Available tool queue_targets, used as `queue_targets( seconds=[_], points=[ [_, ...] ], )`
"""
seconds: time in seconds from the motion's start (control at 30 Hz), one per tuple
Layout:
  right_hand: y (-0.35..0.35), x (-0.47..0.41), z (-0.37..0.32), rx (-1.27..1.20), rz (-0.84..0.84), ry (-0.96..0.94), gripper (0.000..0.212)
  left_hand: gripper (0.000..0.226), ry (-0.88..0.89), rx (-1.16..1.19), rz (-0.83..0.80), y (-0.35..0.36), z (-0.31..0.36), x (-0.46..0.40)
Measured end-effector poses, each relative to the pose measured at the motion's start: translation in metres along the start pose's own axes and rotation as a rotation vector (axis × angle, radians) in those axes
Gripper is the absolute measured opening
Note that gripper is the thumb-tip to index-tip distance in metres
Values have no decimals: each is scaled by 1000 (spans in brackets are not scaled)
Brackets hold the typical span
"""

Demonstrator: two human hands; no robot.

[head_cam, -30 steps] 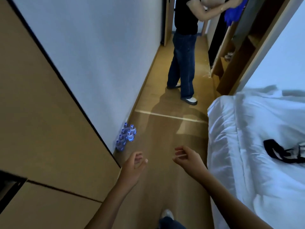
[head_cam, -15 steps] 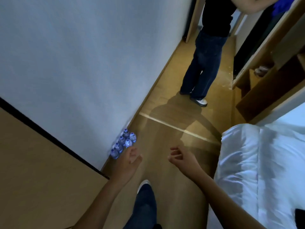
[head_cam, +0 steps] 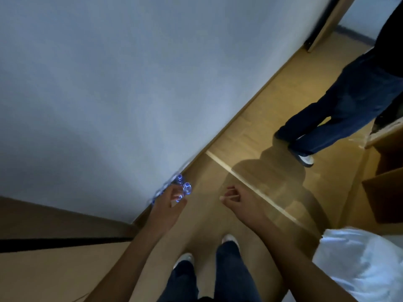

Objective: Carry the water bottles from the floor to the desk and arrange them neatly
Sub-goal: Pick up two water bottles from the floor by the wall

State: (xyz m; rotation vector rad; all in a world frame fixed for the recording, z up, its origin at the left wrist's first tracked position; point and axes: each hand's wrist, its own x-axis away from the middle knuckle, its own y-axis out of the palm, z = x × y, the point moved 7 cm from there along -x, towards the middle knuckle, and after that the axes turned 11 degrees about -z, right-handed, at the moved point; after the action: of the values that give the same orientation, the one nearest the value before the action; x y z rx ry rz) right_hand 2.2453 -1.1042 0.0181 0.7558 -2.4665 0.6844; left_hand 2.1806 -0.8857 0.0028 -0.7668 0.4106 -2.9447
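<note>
Water bottles (head_cam: pixel 184 188) hug the wall's (head_cam: pixel 109 83) base.

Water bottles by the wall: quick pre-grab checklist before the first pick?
1. Water bottles upright on the floor against the wall: ok.
2. Left hand over the cluster, contact with a bottle: cannot tell, blurred.
3. Right hand holds nothing, fingers loosely curled: ok.
4. Full bottle count: cannot tell, left hand covers some.
5. Second person stands apart from the bottles: ok.
6. Desk in view for drop-off: not ok.
</note>
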Motion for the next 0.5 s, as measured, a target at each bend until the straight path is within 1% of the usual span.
queue_targets(
  seconds=[0.1,0.27,0.37,0.5],
  points=[
    [-24,-44,-3,30,-92,-29,36,21,-47,20,77,9,-1,-30],
    [-58,-119,-8,200,-274,-107,35,25,-153,79,260,29,-6,-66],
    [-67,-157,-8,268,-346,-118,33,26,-206,117,390,37,-14,-76],
    [-61,-203,-3,347,-446,-128,31,25,-281,187,473,48,-41,-90]
  ],
)
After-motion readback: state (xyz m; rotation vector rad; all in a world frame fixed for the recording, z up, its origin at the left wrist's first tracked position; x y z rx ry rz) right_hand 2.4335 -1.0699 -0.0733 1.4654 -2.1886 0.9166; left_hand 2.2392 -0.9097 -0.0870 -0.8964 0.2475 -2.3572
